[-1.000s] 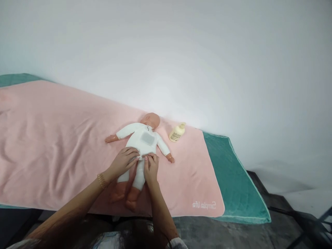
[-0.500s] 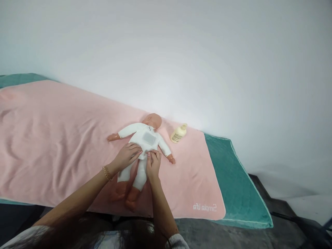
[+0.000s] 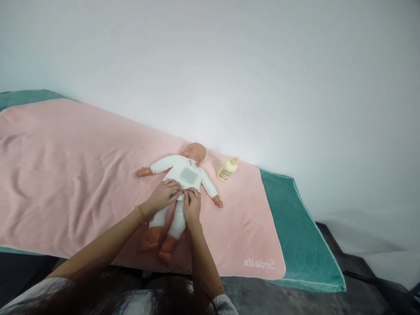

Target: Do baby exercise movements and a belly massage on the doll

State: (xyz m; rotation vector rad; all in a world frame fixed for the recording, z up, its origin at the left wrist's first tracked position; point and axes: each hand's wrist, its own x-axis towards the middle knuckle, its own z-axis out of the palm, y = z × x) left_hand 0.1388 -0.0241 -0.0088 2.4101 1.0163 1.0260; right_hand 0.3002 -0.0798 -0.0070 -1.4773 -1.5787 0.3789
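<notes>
A baby doll (image 3: 188,176) lies on its back, head toward the wall, with a white cloth body and a grey patch on its chest. My left hand (image 3: 166,194) rests over the doll's lower belly, its fingertips closed at the waist. From the other side my right hand (image 3: 192,204) pinches at the same spot, thumb and fingers pressed together. The fingertips of both hands nearly meet over the white fabric. What they pinch looks like the doll's cloth at the waist, but the fingers hide much of it.
Under the doll spreads a pink blanket (image 3: 88,175) with wrinkles on its left part. A cream bottle (image 3: 227,169) lies tilted to the right of the doll's head. A green cover (image 3: 295,232) shows at the right end, and a white wall (image 3: 210,78) stands behind.
My two hands have come closer together at the doll's waist; the left has shifted slightly right, the right slightly left. The doll and bottle stay in place.
</notes>
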